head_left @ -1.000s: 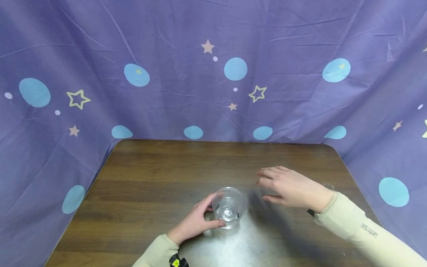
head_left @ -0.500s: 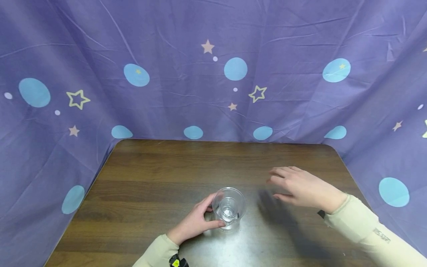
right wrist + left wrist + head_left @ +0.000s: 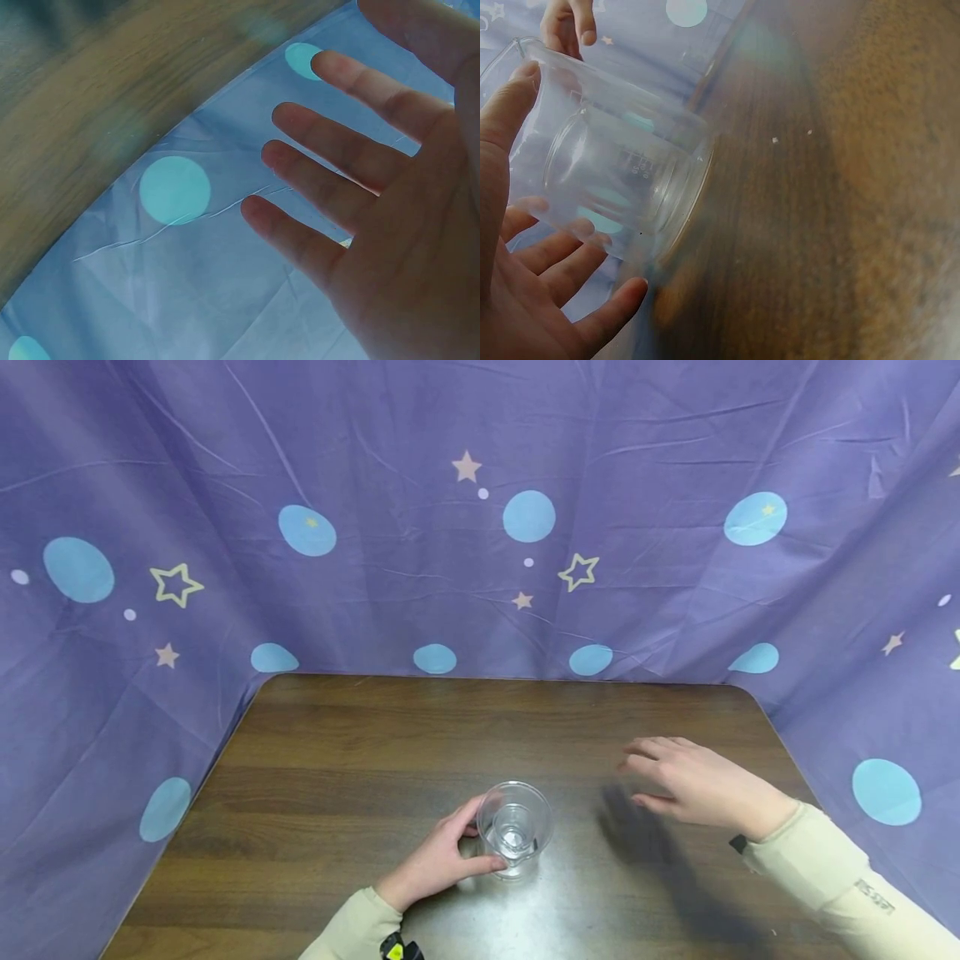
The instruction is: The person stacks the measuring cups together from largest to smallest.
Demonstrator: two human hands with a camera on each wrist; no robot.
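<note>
A clear glass beaker (image 3: 534, 817) with a pouring lip stands upright on the table. My left hand (image 3: 441, 858) holds it from the left, the thumb at the near side by the rim and the fingers round the far side. The left wrist view shows a smaller glass beaker (image 3: 604, 169) with printed markings nested inside the larger beaker (image 3: 686, 124). Off to the right, my right hand (image 3: 693, 783) hovers above the table and holds nothing. Its fingers (image 3: 337, 154) are spread and relaxed in the right wrist view.
The brown wooden table (image 3: 360, 735) has rounded far corners. A purple curtain (image 3: 390, 527) with blue dots and stars surrounds its back and sides. Small pale specks (image 3: 775, 140) lie on the tabletop.
My right hand has moved right, away from the beakers. A small round clear edge seen by the right wrist a second ago is now out of sight. The left hand stays still.
</note>
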